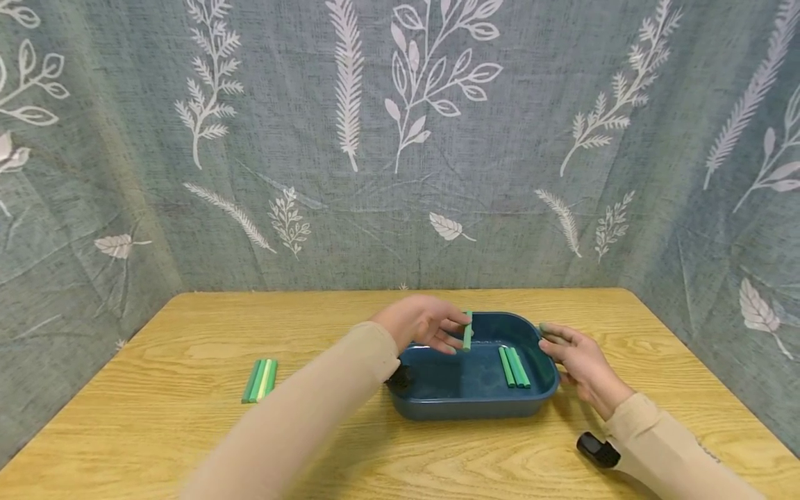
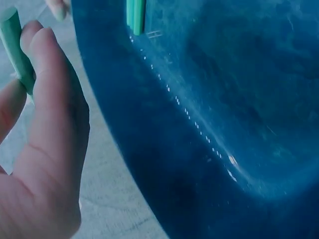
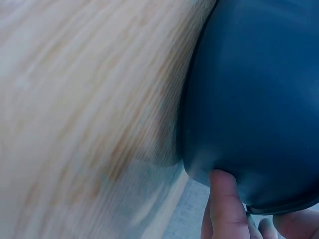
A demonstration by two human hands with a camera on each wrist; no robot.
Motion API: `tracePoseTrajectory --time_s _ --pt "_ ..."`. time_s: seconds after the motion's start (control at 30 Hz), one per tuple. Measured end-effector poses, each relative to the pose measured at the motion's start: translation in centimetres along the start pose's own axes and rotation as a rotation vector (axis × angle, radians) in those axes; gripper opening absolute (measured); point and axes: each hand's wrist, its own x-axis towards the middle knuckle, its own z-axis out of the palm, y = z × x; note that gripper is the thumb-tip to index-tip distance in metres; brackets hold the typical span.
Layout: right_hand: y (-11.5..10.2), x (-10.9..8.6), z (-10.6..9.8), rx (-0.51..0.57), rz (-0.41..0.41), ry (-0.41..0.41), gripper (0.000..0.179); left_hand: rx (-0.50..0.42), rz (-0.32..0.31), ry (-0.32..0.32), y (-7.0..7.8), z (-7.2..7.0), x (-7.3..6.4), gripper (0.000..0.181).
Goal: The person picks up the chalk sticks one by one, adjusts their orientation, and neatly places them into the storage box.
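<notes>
My left hand (image 1: 431, 326) hovers over the dark blue basin (image 1: 469, 410) and pinches a green chalk stick (image 1: 467, 332) between thumb and fingers. The left wrist view shows the same stick held clear at the fingertips. Inside the basin, toward its right end, three green chalk sticks (image 1: 514, 367) lie side by side. At the basin's right end, my right hand (image 1: 584, 364) holds the rim. In the right wrist view one finger (image 3: 227, 204) presses the outer wall, with the thumb (image 3: 299, 224) at the rim. Some fingertips look tinged green.
On the wooden table (image 1: 187, 361), left of the basin, lies a row of several green and pale yellow chalk sticks (image 1: 259, 380). My left forearm reaches across between that row and the basin. A leaf-patterned cloth (image 1: 400, 229) hangs behind the table and at both sides.
</notes>
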Motion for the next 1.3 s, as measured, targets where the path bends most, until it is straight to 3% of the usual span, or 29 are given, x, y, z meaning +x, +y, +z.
tracePoseTrajectory --time_s 0.33,0.57,0.8,1.07,1.2,1.23,1.3 --pt "0.0 0.1 -0.1 0.009 0.007 0.006 0.058 0.077 -0.035 -0.011 0.1 1.7 2.3 0.034" --pt "0.1 0.2 -0.3 -0.002 0.009 0.006 0.057 0.047 -0.088 -0.002 -0.1 2.7 3.9 0.036" --pt "0.3 0.2 -0.2 0.012 0.005 0.011 0.057 0.042 -0.147 -0.009 -1.3 3.5 5.9 0.042" --pt "0.6 0.2 0.4 0.005 0.01 0.009 0.056 0.082 -0.156 0.004 -2.5 3.9 6.5 0.041" --pt "0.5 0.1 0.1 0.001 0.001 0.009 0.056 0.102 -0.178 0.0 -2.2 4.1 8.4 0.039" --pt "0.4 0.1 0.1 -0.001 -0.001 0.009 0.056 0.093 -0.188 -0.011 -2.4 3.8 10.0 0.038" --pt "0.4 0.1 -0.1 -0.001 -0.003 0.005 0.057 0.093 -0.203 -0.023 -2.3 3.8 10.9 0.036"
